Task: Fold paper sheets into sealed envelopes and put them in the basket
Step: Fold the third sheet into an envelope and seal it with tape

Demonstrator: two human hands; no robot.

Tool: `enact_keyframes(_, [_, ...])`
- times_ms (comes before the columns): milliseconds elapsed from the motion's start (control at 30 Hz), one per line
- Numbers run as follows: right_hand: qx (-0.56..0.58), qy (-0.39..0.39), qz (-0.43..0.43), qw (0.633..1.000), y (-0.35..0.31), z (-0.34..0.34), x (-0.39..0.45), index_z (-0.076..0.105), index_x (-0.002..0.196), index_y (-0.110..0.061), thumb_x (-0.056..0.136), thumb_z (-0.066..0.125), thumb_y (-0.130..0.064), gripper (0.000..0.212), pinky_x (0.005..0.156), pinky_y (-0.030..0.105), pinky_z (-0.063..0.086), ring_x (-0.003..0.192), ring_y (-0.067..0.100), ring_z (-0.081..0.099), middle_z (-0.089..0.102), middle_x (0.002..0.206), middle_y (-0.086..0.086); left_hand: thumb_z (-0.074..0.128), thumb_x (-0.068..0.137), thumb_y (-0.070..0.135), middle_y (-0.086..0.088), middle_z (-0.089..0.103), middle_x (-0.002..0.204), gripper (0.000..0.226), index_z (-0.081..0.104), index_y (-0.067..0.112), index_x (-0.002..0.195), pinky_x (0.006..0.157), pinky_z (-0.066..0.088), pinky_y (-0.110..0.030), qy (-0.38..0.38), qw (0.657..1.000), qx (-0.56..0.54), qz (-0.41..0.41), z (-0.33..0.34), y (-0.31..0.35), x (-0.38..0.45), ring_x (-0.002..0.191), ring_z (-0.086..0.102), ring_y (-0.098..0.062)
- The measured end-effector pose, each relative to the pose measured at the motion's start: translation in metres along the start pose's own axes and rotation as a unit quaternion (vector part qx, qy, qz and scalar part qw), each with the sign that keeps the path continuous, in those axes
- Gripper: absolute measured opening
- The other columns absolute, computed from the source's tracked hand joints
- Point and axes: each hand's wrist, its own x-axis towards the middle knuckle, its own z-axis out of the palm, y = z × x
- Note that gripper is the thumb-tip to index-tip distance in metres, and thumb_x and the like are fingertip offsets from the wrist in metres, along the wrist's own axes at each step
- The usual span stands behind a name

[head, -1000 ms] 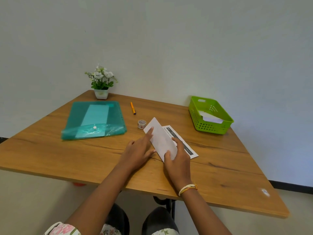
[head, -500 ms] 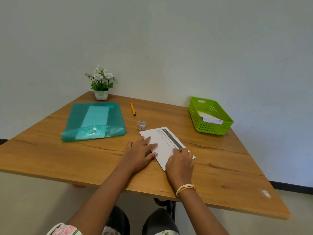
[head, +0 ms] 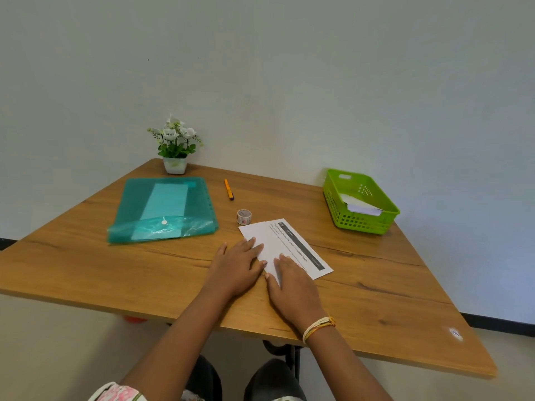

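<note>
Head view: the paper sheet (head: pixel 285 247), flap raised a second ago, now lies folded flat beside the tape roll (head: pixel 244 217); both hands (head: pixel 241 263) (head: pixel 292 280) press it, fingers straight (crease set, sealing next).

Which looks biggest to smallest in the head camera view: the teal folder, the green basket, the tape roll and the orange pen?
1. Teal folder, clearly largest.
2. Green basket.
3. Orange pen, long but thin.
4. Tape roll; close to the pen in apparent area, so the last two are unsure.
</note>
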Motion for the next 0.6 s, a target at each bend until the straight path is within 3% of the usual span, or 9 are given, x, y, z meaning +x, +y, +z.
enact_keyframes(67, [0.014,0.023,0.003,1.0,-0.001,-0.001,-0.001,0.049,0.139,-0.02,0.095,0.044,-0.047,0.052,0.11,0.029,0.033,0.135,0.016,0.042,0.046,0.147,0.001,0.027,0.096,0.056,0.009,0.017,0.159,0.055,0.026,0.038,0.148,0.117,0.005,-0.044,0.002,1.0,-0.002,0.0,0.001,-0.001,0.0,0.145,0.013,-0.008])
enact_keyframes(167, [0.037,0.097,0.001,0.995,-0.006,-0.008,-0.002,0.07,0.112,-0.018,0.089,0.057,-0.04,0.034,0.085,0.026,0.051,0.102,0.015,0.064,0.069,0.113,-0.001,0.026,0.097,0.055,0.005,0.014,0.16,0.056,0.018,0.038,0.15,0.117,0.008,-0.042,0.014,1.0,-0.016,-0.006,0.002,-0.003,0.0,0.146,0.013,-0.013])
enact_keyframes(267, [0.034,0.151,-0.008,0.988,-0.009,-0.013,-0.005,0.074,0.091,-0.02,0.089,0.058,-0.031,0.02,0.066,0.021,0.053,0.076,0.009,0.065,0.072,0.087,-0.004,0.027,0.097,0.053,0.003,0.015,0.16,0.062,0.002,0.036,0.152,0.117,0.012,-0.044,0.044,0.998,-0.052,-0.007,0.001,-0.002,-0.001,0.146,0.016,-0.014])
enact_keyframes(367, [0.101,0.223,0.003,0.97,-0.009,-0.018,-0.007,0.074,0.095,-0.018,0.089,0.063,-0.022,0.014,0.067,0.013,0.051,0.079,0.005,0.064,0.073,0.091,-0.004,0.032,0.096,0.053,0.004,0.014,0.16,0.07,-0.009,0.036,0.15,0.116,0.016,-0.045,0.075,0.993,-0.087,-0.007,0.0,0.0,-0.002,0.146,0.017,-0.015])
enact_keyframes(467, [0.19,0.281,0.033,0.94,-0.009,-0.024,-0.006,0.074,0.101,-0.014,0.091,0.063,-0.019,0.016,0.07,0.017,0.056,0.087,0.005,0.066,0.073,0.101,0.001,0.033,0.095,0.055,0.007,0.005,0.161,0.074,-0.019,0.041,0.146,0.115,0.017,-0.047,0.092,0.991,-0.098,-0.004,-0.001,0.002,-0.003,0.147,0.008,-0.014])
enact_keyframes(600, [0.269,0.326,0.096,0.901,-0.007,-0.033,0.001,0.074,0.098,-0.016,0.09,0.063,-0.019,0.014,0.066,0.012,0.051,0.077,-0.006,0.061,0.071,0.088,-0.006,0.025,0.095,0.058,0.011,-0.008,0.16,0.071,-0.024,0.043,0.144,0.115,0.016,-0.051,0.078,0.994,-0.07,0.01,-0.002,0.0,-0.003,0.147,-0.002,-0.012])
